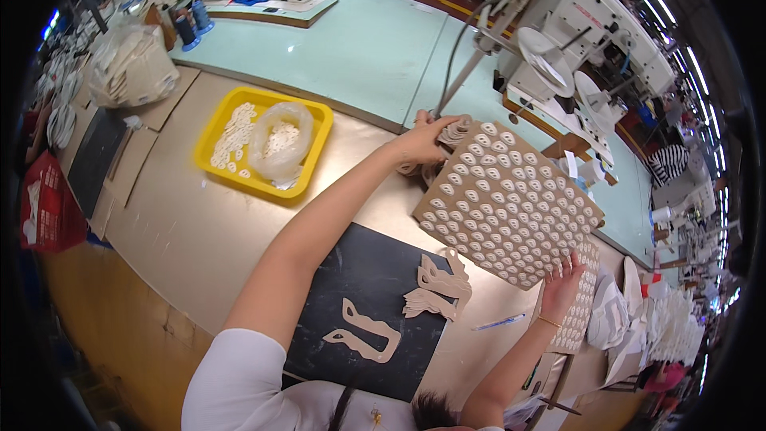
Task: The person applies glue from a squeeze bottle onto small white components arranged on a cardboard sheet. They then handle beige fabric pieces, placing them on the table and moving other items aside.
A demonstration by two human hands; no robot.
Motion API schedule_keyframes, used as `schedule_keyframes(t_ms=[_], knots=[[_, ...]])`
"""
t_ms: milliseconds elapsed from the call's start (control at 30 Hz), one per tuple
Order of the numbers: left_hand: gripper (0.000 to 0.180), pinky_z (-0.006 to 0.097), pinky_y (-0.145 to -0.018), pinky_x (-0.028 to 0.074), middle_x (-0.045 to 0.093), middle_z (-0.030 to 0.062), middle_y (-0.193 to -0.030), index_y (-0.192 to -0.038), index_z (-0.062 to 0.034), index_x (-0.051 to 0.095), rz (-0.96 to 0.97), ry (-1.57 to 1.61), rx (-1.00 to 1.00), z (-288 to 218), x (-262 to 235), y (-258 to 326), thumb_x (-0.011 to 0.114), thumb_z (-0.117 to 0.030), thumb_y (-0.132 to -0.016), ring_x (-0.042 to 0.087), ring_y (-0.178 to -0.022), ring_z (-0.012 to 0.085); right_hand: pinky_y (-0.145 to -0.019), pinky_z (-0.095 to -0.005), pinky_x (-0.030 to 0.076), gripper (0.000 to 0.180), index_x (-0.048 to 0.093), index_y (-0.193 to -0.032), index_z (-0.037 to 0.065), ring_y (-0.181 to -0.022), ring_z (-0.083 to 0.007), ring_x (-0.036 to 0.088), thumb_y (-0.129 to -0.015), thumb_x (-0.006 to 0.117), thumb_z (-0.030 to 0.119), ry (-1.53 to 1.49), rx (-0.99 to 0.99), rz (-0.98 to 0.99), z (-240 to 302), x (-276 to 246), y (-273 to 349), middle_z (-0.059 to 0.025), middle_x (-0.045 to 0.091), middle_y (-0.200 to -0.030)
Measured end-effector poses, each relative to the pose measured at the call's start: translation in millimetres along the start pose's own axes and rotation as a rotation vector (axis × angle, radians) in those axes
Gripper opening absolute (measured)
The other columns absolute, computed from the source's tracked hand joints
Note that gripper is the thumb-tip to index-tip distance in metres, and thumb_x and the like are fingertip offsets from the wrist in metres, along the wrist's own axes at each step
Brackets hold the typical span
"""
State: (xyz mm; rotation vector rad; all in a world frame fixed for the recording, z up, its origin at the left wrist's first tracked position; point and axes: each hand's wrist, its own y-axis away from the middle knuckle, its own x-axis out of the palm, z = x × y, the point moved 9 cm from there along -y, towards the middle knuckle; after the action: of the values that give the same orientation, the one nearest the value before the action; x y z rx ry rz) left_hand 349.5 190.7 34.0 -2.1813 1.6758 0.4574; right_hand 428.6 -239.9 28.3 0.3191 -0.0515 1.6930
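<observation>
A brown board (511, 208) covered with rows of small white teardrop-shaped pieces is tilted up over the table. My right hand (562, 281) grips its near right edge, with fingertips showing on the face. At its upper left edge my left hand (421, 145) is closed beside a bunch of beige cut pieces (455, 133); what the fingers hold is partly hidden. A second dotted sheet (576, 315) lies beneath the board on the right. On a black mat (339, 267) rest a single beige U-shaped cutout (381, 345) and a small stack of similar cutouts (439, 287).
A yellow tray (319, 140) holds loose white pieces and a plastic bag (279, 136). A pen (499, 322) lies near the mat. White shoe-like parts (610, 311) sit at right. Sewing machines (590, 24) stand beyond the pale green table (343, 60); a red crate (52, 204) is far left.
</observation>
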Motion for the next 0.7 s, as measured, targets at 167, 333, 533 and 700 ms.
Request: schedule_keyframes(t_ms=[167, 333, 533, 700], knots=[[0.056, 0.034, -0.098, 0.034, 0.040, 0.0183, -0.109, -0.117, -0.0145, 0.047, -0.103, 0.066, 0.047, 16.6, -3.2, 10.2, 0.069, -0.009, -0.066, 0.035, -0.107, 0.0323, -0.091, -0.0333, 0.037, 0.058, 0.039, -0.130, 0.006, -0.107, -0.0197, 0.045, -0.095, 0.035, 0.053, -0.047, -0.001, 0.023, -6.5, 5.2, -6.5, -0.0086, 0.044, -0.123], [0.056, 0.034, -0.097, 0.034, 0.038, 0.0149, -0.109, -0.116, -0.0172, 0.047, -0.239, 0.122, -0.021, 10.3, -42.0, 41.7, 0.070, -0.008, -0.066, 0.040, -0.105, 0.0301, -0.081, -0.0274, 0.041, 0.055, 0.043, -0.125, 0.007, -0.096, -0.0147, 0.049, -0.095, 0.036, 0.053, -0.038, 0.002, 0.066, -3.1, 1.4, -11.7, -0.0041, 0.049, -0.115], [0.071, 0.043, -0.092, 0.043, 0.041, 0.0134, -0.124, -0.130, -0.0189, 0.042, -0.440, 0.238, -0.215, 55.6, -165.7, 53.1, 0.072, -0.004, -0.067, 0.048, -0.110, 0.0290, -0.080, -0.0271, 0.041, 0.056, 0.042, -0.125, 0.005, -0.094, -0.0145, 0.049, -0.096, 0.036, 0.052, -0.036, 0.017, 0.063, -9.2, 8.5, -15.1, -0.0055, 0.049, -0.113], [0.078, 0.051, -0.093, 0.041, 0.048, 0.0148, -0.123, -0.137, -0.0195, 0.035, -0.348, 0.241, -0.409, 58.2, -199.9, 31.9, 0.073, -0.011, -0.070, 0.048, -0.113, 0.0298, -0.089, -0.0313, 0.040, 0.057, 0.044, -0.122, 0.003, -0.099, -0.0176, 0.049, -0.095, 0.037, 0.053, -0.058, 0.002, 0.049, -7.8, 0.8, -15.3, -0.0081, 0.049, -0.112]])
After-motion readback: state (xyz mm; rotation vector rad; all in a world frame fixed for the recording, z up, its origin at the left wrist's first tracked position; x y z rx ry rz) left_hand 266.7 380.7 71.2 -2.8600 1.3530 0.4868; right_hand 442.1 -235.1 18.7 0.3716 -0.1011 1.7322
